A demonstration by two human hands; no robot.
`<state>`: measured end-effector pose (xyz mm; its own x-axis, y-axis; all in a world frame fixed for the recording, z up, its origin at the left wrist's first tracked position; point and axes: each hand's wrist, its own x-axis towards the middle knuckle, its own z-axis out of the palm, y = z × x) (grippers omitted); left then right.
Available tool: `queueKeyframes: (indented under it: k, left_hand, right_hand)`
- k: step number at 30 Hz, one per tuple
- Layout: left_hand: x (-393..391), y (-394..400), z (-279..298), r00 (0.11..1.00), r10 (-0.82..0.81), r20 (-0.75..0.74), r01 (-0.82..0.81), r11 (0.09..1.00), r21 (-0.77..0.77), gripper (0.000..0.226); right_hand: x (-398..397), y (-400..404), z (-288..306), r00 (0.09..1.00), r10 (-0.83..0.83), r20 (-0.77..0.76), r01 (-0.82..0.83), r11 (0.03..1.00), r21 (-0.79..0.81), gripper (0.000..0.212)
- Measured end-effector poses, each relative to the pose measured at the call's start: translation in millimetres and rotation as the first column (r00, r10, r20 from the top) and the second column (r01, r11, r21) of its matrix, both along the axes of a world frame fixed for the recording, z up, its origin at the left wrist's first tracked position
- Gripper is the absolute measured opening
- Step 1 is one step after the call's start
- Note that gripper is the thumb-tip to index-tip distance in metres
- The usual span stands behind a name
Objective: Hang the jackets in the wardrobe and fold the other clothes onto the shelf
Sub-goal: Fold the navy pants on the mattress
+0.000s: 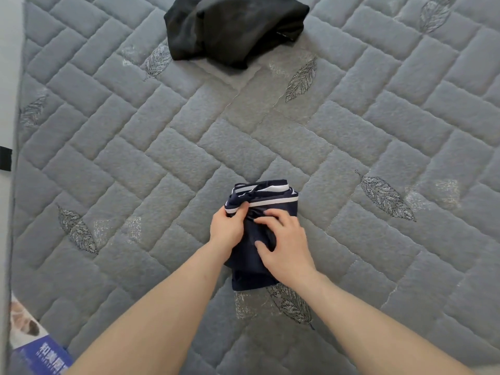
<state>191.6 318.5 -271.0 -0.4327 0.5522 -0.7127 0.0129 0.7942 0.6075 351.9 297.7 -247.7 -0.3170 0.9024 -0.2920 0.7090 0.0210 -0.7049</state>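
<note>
Navy garment with white stripes (266,209), already folded into a compact bundle, lies low in the middle of the frame on the grey quilted mattress (135,147), its long axis running from the bottom of the frame upward, away from the person. Going left to right: at the lower left edge a printed blue-and-white label (40,350) shows beside the mattress; next comes the left hand (228,227), its fingers (243,207) curled round the bundle's left edge near the striped end, gripping it; then the right hand (284,244) lies on top of the bundle, its fingers bent and pressing into the cloth, seemingly bunching it, the thumb lower on the fabric. Both hands are on the garment, the right covering more of it. Far off at the upper middle of the frame sits a crumpled black garment (235,28), well apart from the hands. Judging from this, the fold looks nearly done and the bundle ready to lift toward a shelf, which is not in view.
</note>
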Motion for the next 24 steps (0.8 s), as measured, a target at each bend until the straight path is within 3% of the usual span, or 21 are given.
queueKeyframes:
  k: [2, 3, 5, 6, 9, 11, 14, 16, 18, 20, 22, 24]
  left_hand:
    - [1.1, 3.3, -8.6, 0.999, 0.043, 0.001, -0.043, 0.997, -0.071, 0.02]
    - [1.8, 5.6, -12.9, 0.998, 0.06, -0.006, -0.06, 0.994, -0.091, 0.025]
    - [5.1, 10.1, -19.0, 0.996, 0.057, -0.062, -0.064, 0.99, -0.124, 0.033]
    - [7.0, 11.7, -20.8, 0.993, 0.042, -0.114, -0.057, 0.989, -0.133, 0.036]
    - [7.3, 13.4, -21.5, 0.977, 0.006, -0.215, -0.018, 0.999, -0.051, 0.055]
    - [0.2, 11.4, -19.9, 0.986, -0.05, -0.16, 0.052, 0.999, 0.005, 0.067]
    - [-14.5, 5.7, -11.2, 0.999, -0.037, 0.003, 0.037, 0.999, -0.011, 0.042]
    - [-19.0, -3.8, -2.7, 0.994, 0.053, 0.094, -0.048, 0.997, -0.059, 0.031]
    - [-20.0, -23.5, 2.2, 0.976, 0.118, 0.182, -0.083, 0.978, -0.192, 0.031]
    - [-15.9, -49.0, 6.8, 0.966, 0.07, 0.247, 0.018, 0.942, -0.335, 0.038]
    - [-12.3, -69.1, 9.5, 0.983, -0.109, 0.145, 0.158, 0.908, -0.389, 0.064]
    - [-14.3, -74.5, 8.1, 0.946, -0.305, -0.114, 0.253, 0.908, -0.333, 0.101]
  right_hand:
    - [-3.1, -15.5, -6.0, 0.916, -0.394, 0.071, 0.397, 0.917, -0.034, 0.064]
    - [-4.4, -22.0, -8.3, 0.814, -0.569, 0.119, 0.581, 0.801, -0.146, 0.075]
    - [-6.6, -35.0, -14.3, 0.667, -0.71, 0.227, 0.731, 0.565, -0.382, 0.094]
    - [-7.2, -41.0, -17.5, 0.659, -0.714, 0.235, 0.727, 0.524, -0.444, 0.094]
    - [-4.6, -47.8, -20.7, 0.661, -0.736, 0.145, 0.669, 0.49, -0.559, 0.076]
    - [1.1, -45.0, -20.3, 0.718, -0.691, 0.085, 0.565, 0.506, -0.652, 0.062]
    - [16.5, -32.7, -20.8, 0.78, -0.626, 0.019, 0.473, 0.569, -0.673, 0.04]
    - [30.4, -19.4, -17.9, 0.735, -0.678, -0.021, 0.505, 0.568, -0.65, 0.031]
    - [44.7, -4.4, -13.7, 0.627, -0.777, -0.065, 0.59, 0.527, -0.612, 0.034]
    - [56.3, 5.0, -11.7, 0.545, -0.834, -0.092, 0.649, 0.488, -0.584, 0.041]
    - [59.9, 4.7, -11.2, 0.626, -0.779, -0.029, 0.641, 0.536, -0.549, 0.054]
    - [57.2, -4.7, -11.9, 0.714, -0.699, 0.017, 0.599, 0.599, -0.531, 0.079]
